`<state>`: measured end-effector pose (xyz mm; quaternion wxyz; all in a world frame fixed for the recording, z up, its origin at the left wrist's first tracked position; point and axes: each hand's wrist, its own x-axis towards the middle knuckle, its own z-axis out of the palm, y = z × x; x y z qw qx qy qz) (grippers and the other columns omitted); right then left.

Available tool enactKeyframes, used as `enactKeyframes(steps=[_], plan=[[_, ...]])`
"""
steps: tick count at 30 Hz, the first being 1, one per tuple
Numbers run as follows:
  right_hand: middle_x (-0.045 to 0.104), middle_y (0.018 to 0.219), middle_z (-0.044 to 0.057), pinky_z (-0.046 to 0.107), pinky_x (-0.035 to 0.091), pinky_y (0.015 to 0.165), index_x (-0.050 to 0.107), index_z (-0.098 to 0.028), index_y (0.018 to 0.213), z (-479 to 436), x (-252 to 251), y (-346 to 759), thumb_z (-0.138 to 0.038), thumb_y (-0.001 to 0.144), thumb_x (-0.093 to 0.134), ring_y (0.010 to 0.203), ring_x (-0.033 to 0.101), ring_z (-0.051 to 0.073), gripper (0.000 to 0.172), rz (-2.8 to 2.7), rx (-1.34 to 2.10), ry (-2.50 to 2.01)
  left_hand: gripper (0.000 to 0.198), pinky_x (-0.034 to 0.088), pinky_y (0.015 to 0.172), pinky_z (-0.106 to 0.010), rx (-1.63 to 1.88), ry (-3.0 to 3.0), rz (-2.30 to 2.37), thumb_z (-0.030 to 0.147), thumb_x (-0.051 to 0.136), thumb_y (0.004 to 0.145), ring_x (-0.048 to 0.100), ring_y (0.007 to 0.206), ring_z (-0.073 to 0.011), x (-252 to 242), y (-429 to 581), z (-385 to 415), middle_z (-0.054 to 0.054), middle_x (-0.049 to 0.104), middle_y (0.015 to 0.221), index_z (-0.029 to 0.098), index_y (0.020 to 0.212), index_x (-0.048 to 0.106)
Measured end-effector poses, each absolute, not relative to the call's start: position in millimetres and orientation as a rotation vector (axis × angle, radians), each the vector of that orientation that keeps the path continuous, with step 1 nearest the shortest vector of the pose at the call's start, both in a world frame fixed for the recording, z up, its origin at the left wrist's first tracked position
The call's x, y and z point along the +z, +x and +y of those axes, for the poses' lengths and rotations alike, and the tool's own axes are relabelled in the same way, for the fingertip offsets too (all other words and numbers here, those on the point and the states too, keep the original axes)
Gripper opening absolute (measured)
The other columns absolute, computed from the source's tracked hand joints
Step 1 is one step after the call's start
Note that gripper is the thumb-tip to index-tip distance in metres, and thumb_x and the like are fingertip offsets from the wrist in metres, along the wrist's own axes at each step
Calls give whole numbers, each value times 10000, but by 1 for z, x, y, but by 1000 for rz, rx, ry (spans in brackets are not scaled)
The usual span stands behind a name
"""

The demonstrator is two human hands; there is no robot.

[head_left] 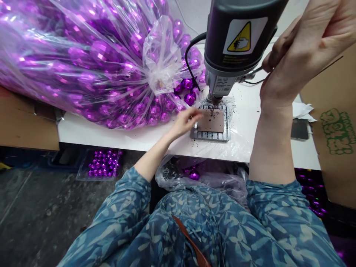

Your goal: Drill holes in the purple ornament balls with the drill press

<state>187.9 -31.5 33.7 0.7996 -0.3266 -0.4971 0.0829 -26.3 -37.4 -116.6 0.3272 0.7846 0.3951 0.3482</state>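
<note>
A drill press [222, 55] with a dark head and a yellow warning label stands on the white table. On its grey slotted base [226, 135] lies a brown board [210, 124] with a small dark hole, dark shavings scattered over it. My left hand [187, 121] is at the board's left edge, fingers apart and slightly blurred at the tips, with nothing visible in them. High on the right, my right hand [294, 55] is closed around the drill press's feed lever [257, 69]. The drill's tip is largely hidden beneath the head.
A large clear bag of purple mirrored balls [111, 70] fills the table's left side. Below are a plastic tray [83, 172] of purple balls and a clear bag [172, 181] by my lap. Cardboard boxes flank both sides; a dark phone-like slab [299, 129] lies right.
</note>
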Motion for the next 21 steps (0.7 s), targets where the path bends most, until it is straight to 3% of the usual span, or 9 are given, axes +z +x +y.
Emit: enactKeyframes(steps=[3,7,10,14,18,21], plan=[[261,542,-44,155,261,515,291,-156,712,-35,33,189,-786,686,495,467,360,-43,662,-1093,161,-730,239,474,1103,-445,891,2194,1622,205,607,998,609,1266,-303,-112,-6,17,-142,706,1296,198,1215,706],[269,507,-55,160,267,526,290,-159,698,-37,34,187,-779,683,479,456,343,-45,649,-1085,149,-742,419,394,1205,-517,395,2276,1964,151,700,912,482,1445,-384,-110,10,56,-205,631,1451,137,1328,649],[245,510,-53,180,252,511,283,-163,685,-36,36,186,-813,627,475,441,319,-41,680,-1058,153,-738,446,383,1222,-544,626,2165,1837,182,791,845,541,1400,-388,-111,3,60,-183,680,1359,152,1272,665],[234,530,-48,170,245,513,279,-159,692,-36,34,186,-816,622,462,444,320,-54,686,-1067,169,-739,460,540,1086,-458,1123,1643,1336,385,783,873,672,1221,-283,-114,-18,51,-88,732,1216,224,1281,643],[276,543,-50,165,249,531,291,-159,722,-37,31,186,-775,671,464,467,331,-62,643,-1081,158,-727,404,590,1032,-514,1057,1217,1028,459,733,923,701,1210,-269,-117,-22,30,-90,731,1226,239,1248,638],[269,527,-45,189,224,519,279,-167,709,-39,32,185,-799,624,462,457,317,-49,663,-1061,175,-739,401,586,1065,-538,1031,1050,914,476,767,910,691,1262,-276,-123,-16,14,-90,731,1242,236,1204,640]])
